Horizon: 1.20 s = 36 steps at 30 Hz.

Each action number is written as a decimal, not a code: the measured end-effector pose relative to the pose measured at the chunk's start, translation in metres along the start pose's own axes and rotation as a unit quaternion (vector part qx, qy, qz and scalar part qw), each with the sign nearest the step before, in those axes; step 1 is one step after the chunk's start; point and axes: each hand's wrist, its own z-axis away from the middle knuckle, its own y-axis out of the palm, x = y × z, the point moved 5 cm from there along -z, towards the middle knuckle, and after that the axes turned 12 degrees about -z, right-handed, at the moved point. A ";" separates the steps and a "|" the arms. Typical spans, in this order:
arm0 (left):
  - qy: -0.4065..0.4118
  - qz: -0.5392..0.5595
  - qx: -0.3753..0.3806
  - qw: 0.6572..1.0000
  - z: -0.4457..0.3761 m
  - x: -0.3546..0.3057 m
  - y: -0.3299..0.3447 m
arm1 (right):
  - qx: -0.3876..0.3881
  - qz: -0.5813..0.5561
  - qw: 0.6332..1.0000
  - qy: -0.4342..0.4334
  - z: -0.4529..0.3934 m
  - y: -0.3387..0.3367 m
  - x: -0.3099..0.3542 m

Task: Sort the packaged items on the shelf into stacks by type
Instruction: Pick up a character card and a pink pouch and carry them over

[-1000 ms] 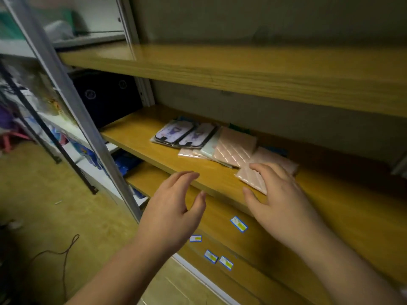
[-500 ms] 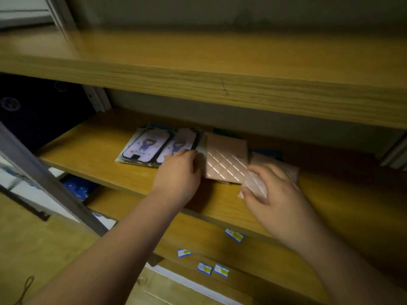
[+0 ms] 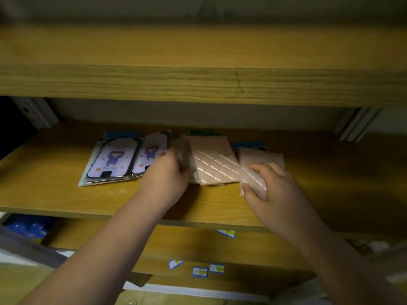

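While both hands are on the packs, sorting reads as partly done, not finished.
progress: cartoon packs [image 3: 119, 160] already overlapped in one group toward the shelf's left end; pink packs not yet one stack, they lie as two lots side by side mid-shelf.
left to do: my guess, merge the two pink lots and square up the cartoon group; count of packs per lot cannot be told.
pink pack, middle [image 3: 212, 161]: flat on shelf [image 3: 66, 199], long axis runs front edge to back wall, tilted a little left at the far end; more packs edge-on just beside its left side.
pink pack, right [image 3: 259, 164]: flat, touching the middle one's right edge, same front-to-back axis, near end overlapped by the hand.
cartoon packs axis: front-to-back, tops leaning right toward the back wall.
left hand [image 3: 167, 177]: fingers curled round the thin edge-on packs between cartoon group and pink pack, gripping them.
right hand [image 3: 273, 194]: thumb and fingers pinching the right pink pack's near end.
lower shelf edge: small blue labels [image 3: 200, 271] stuck on.
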 end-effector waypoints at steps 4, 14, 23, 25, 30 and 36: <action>0.017 0.002 -0.024 1.000 -0.015 0.003 -0.012 | -0.002 0.013 1.000 0.017 0.000 0.002 0.001; -0.003 -0.017 0.074 0.997 -0.021 0.004 0.005 | 0.002 0.017 0.999 0.035 -0.003 0.003 0.004; 0.018 -0.179 0.048 0.982 -0.014 -0.011 0.002 | -0.008 0.030 0.999 0.036 -0.013 -0.002 -0.001; 0.018 -0.205 0.045 0.978 -0.013 -0.014 0.004 | -0.007 0.030 0.999 0.033 -0.015 -0.001 -0.002; 0.029 -0.181 0.080 0.980 -0.021 -0.013 0.013 | 0.009 0.035 0.999 0.026 -0.021 0.007 -0.001; -0.027 0.032 0.122 0.992 -0.031 0.007 0.008 | 0.031 0.043 0.998 0.034 -0.026 0.012 -0.005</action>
